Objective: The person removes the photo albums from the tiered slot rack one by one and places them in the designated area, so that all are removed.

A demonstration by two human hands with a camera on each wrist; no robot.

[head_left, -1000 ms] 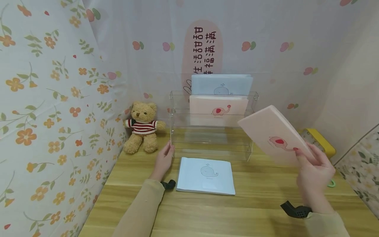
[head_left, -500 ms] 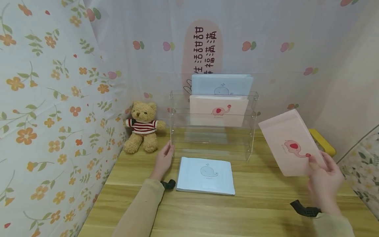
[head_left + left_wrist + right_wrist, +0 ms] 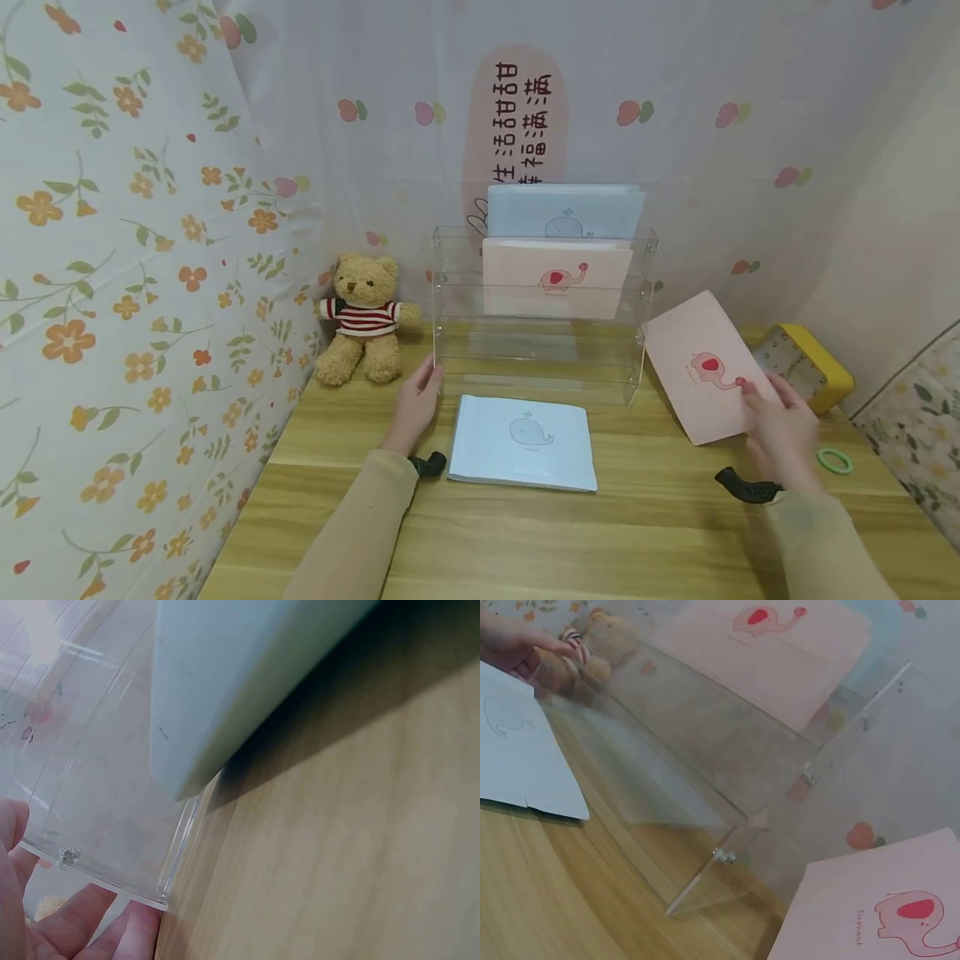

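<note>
In the head view, your right hand (image 3: 783, 429) pinches the held pink booklet (image 3: 699, 371), thumb across its elephant cover, tilted just beside the right end of the clear rack (image 3: 540, 371). Your left hand (image 3: 416, 404) grips the rack's left side panel low down. A blue whale booklet (image 3: 523, 444) lies flat on the table (image 3: 600, 542) in front of the rack. The rack holds a pink elephant booklet (image 3: 555, 279), with blue booklets (image 3: 562, 212) higher behind it. A teddy bear (image 3: 365, 321) sits left of the rack; a yellow-framed object (image 3: 825, 367) and a green ring (image 3: 838, 472) are near your right hand.

In the left wrist view, your fingers (image 3: 79, 919) wrap the panel's edge.

In the right wrist view, your held booklet, lettered "Elephant", shows at lower right, beside the rack.
</note>
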